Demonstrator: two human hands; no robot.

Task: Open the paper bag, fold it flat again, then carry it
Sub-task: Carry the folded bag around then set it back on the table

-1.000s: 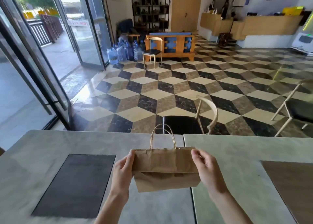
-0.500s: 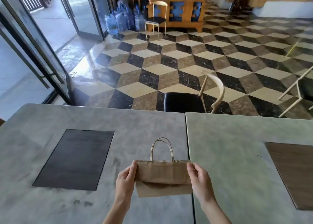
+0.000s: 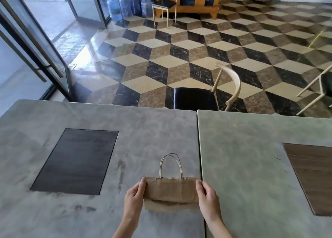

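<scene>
A small brown paper bag (image 3: 170,191) lies folded flat low over the grey table (image 3: 152,133), its bottom flap doubled under and its two twisted paper handles (image 3: 171,165) pointing away from me. My left hand (image 3: 133,200) grips the bag's left edge, with fingers on top near the upper corner. My right hand (image 3: 207,199) grips the right edge the same way. Whether the bag rests on the table or hangs just above it I cannot tell.
A dark rectangular inlay (image 3: 75,165) sits in the table to the left, a brown one (image 3: 312,178) to the right. A seam (image 3: 199,147) splits the two tabletops. Beyond the far edge stands a chair (image 3: 206,97) with a black seat, on patterned floor; glass doors are at left.
Both hands have brought the folded bag down and nearer to me, toward the tabletop. The camera has tilted downward, so the room's far side has left the view.
</scene>
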